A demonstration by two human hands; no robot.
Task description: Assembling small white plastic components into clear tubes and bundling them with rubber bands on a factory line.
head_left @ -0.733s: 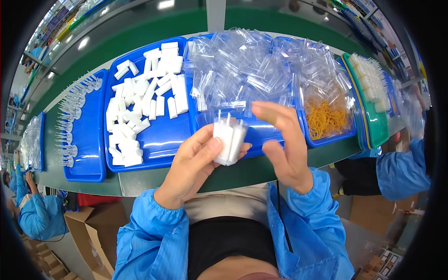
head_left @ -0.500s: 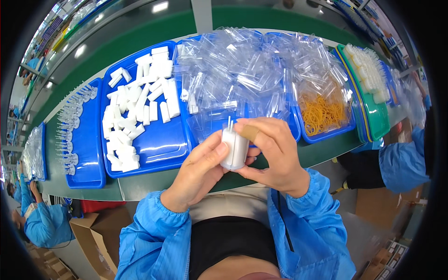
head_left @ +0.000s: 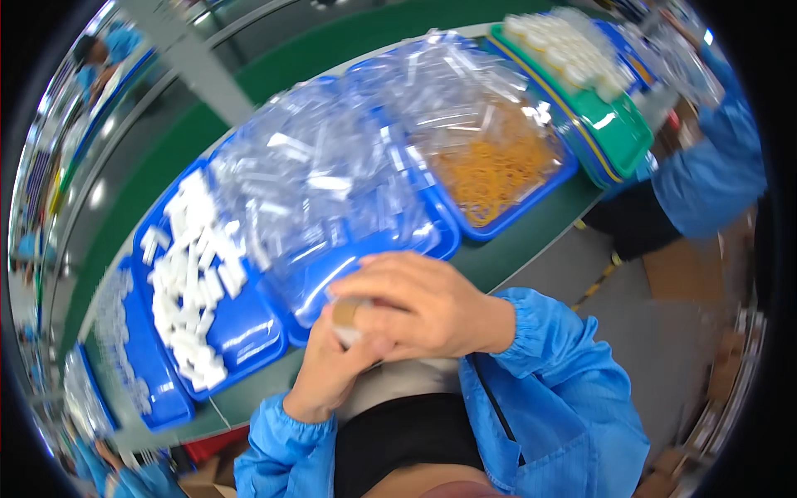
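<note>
Close in front of my body, both hands are around a white cylinder (head_left: 347,335), which is mostly hidden. My left hand (head_left: 325,365) is closed about it from the left and below. My right hand (head_left: 427,305) is bent over the top, its fingers pressed around the cylinder and blurred by motion; a tan bandage is wrapped on one finger. Beyond my hands, a blue tray (head_left: 315,290) bears a heap of clear plastic sleeves (head_left: 307,178). White foam blocks (head_left: 195,282) lie in the blue tray to its left.
Orange rubber bands (head_left: 490,178) fill part of a blue tray at right. Beyond it, white-and-clear pieces (head_left: 564,50) sit on stacked trays with a green one (head_left: 624,137). Clear pronged plastic parts (head_left: 116,332) lie at far left. A co-worker's blue sleeve (head_left: 706,183) is at right.
The view has turned, so the trays appear tilted and further left. My right hand has moved over the cylinder's top, covering most of it and the thin rods that stood up from it.
</note>
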